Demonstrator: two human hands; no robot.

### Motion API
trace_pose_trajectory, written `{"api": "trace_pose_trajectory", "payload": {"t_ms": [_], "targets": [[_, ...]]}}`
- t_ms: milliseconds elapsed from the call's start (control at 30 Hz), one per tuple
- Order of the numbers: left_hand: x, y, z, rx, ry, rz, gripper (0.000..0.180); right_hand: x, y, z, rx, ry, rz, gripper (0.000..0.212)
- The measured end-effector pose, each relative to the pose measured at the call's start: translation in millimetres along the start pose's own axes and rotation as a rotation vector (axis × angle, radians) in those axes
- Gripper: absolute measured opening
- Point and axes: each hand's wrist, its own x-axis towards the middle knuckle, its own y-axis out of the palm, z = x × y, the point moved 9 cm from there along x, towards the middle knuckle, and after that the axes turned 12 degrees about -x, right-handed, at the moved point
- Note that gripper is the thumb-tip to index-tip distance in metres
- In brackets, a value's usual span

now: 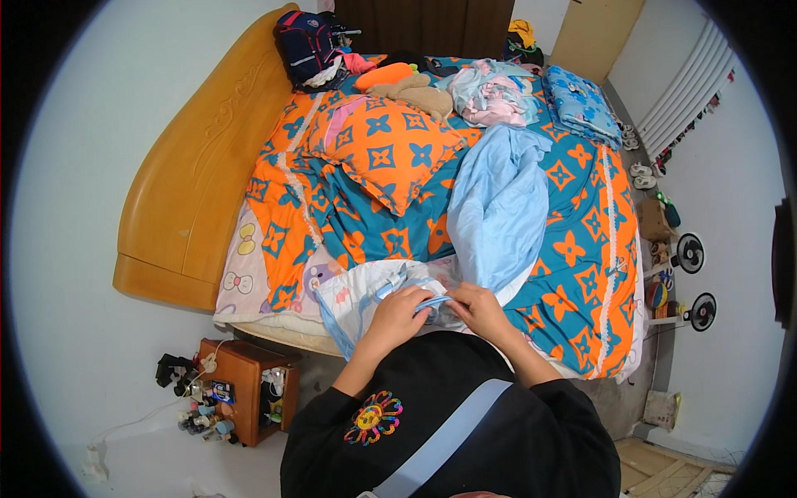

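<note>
At the near edge of the bed, my left hand (402, 315) and my right hand (481, 312) are close together, fingers closed on the blue edge of a fabric cover. Light blue on one face and patterned white on the other, the fabric cover (501, 212) stretches away from my hands across the bed. Its white patterned part (349, 292) hangs near my left forearm. My fingertips partly hide the gripped edge. An orange and teal patterned pillow (383, 149) lies farther up, left of the blue cloth.
Orange and teal bedding (569, 249) covers the bed. Crumpled pale clothes (491, 93), a folded blue quilt (581, 106) and a dark backpack (305, 46) lie toward its far side. A wooden headboard (195, 174) and nightstand (245, 378) stand left; two fans (703, 312) are at right.
</note>
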Motion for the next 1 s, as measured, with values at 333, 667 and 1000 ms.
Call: {"api": "trace_pose_trajectory", "payload": {"t_ms": [333,667,1000], "targets": [[-3,22,9,0.075,-0.077,0.022,0.017,-6,13,1,-0.015,-0.031,0.041,0.012],[-21,25,16,0.048,-0.097,0.110,0.020,-11,43,0,-0.244,-0.285,0.227,0.008],[-22,5,16,0.084,-0.089,0.044,0.020,-1,32,-96,-0.758,-0.131,0.259,0.005]]}}
